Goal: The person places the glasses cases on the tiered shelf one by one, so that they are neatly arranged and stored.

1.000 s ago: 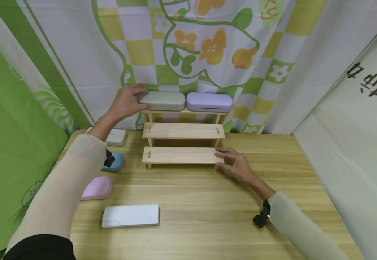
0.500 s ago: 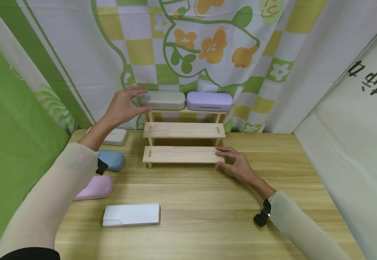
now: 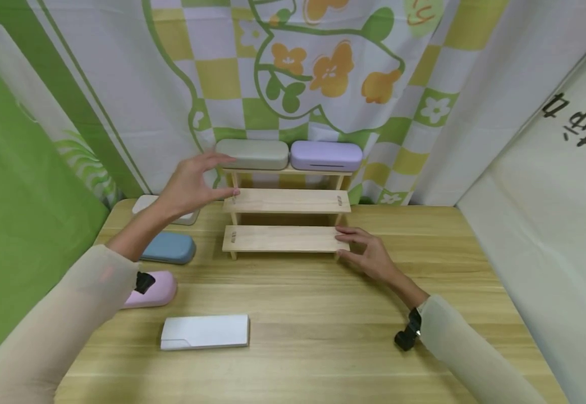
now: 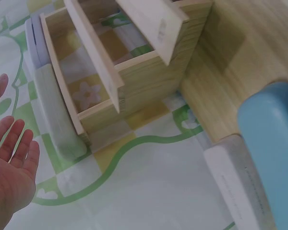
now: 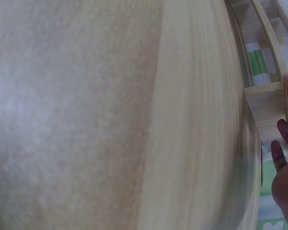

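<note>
A three-tier wooden display rack (image 3: 286,239) stands against the curtain. On its top tier a grey-green glasses case (image 3: 255,155) and a lilac glasses case (image 3: 326,156) lie end to end. My left hand (image 3: 190,183) hovers at the rack's left side, fingers spread and holding nothing, just in front of the grey-green case. In the left wrist view, that palm (image 4: 12,182) is apart from the case. My right hand (image 3: 369,258) grips the right end of the bottom tier, fingers on top and thumb at the front edge; the right wrist view shows it only partly.
On the table's left lie a white case (image 3: 187,218), partly behind my left arm, a blue glasses case (image 3: 172,248) and a pink glasses case (image 3: 159,289). A flat white case (image 3: 205,332) lies nearer the front. Fabric walls enclose the table (image 3: 323,336).
My left hand has let go of the grey-green case and moved down and slightly towards me. The case stays on the top tier. My right hand has kept its place.
</note>
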Demonstrator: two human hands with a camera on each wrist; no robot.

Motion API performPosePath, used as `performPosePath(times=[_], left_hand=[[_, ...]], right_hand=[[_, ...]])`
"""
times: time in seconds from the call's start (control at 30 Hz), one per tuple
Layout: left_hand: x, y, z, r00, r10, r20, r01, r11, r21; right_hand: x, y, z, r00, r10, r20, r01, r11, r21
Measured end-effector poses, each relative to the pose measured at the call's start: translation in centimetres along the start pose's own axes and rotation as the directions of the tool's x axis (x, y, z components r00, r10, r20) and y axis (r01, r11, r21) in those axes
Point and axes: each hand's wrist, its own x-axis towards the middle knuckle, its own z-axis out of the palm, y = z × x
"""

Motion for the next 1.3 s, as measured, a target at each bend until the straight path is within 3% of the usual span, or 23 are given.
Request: performPosePath(times=[0.3,0.67,1.0,1.3], left_hand=[[-3.6,-0.2,0.8,0.997,-0.023,0.077,0.022,1.0,0.004],[-8.4,-0.7,1.5,0.983,-0.056,0.176,0.055,0.998,0.012],[-13.1,-1.6,3.5,0.975,-0.003,0.22,0.001,1.0,0.01],[-16.7,-1.8,4.3,0.951,-0.037,0.307,0.024,0.999,0.044]], right_hand=[[0.0,-0.2,0.0,1.0,-0.016,0.0,0.016,1.0,-0.009],[-0.1,-0.2,-0.1,1.0,0.015,0.008,-0.015,1.0,-0.017],[-0.2,0.0,-0.2,1.0,-0.005,0.004,0.005,1.0,-0.03],[-0.1,-0.3,0.0,1.0,0.021,0.005,-0.021,1.0,-0.013]])
